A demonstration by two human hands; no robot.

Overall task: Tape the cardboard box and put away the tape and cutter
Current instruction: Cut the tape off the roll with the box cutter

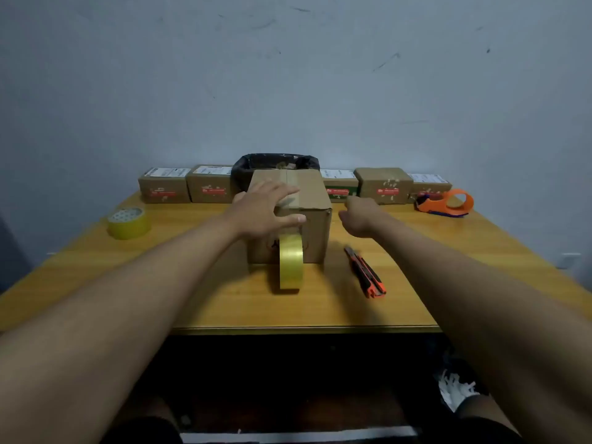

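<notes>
A brown cardboard box stands in the middle of the wooden table, with a tape strip running over its top. My left hand lies flat on the box's top, fingers spread, thumb over the front edge. A yellow tape roll stands on edge against the box's front face, its strip going up under my hand. My right hand hovers just right of the box, fingers loosely curled, holding nothing. An orange and black cutter lies on the table to the right of the roll.
A second yellow tape roll lies flat at the left. An orange tape dispenser sits at the far right. Several small labelled boxes line the back edge by the wall, around a black-lined bin.
</notes>
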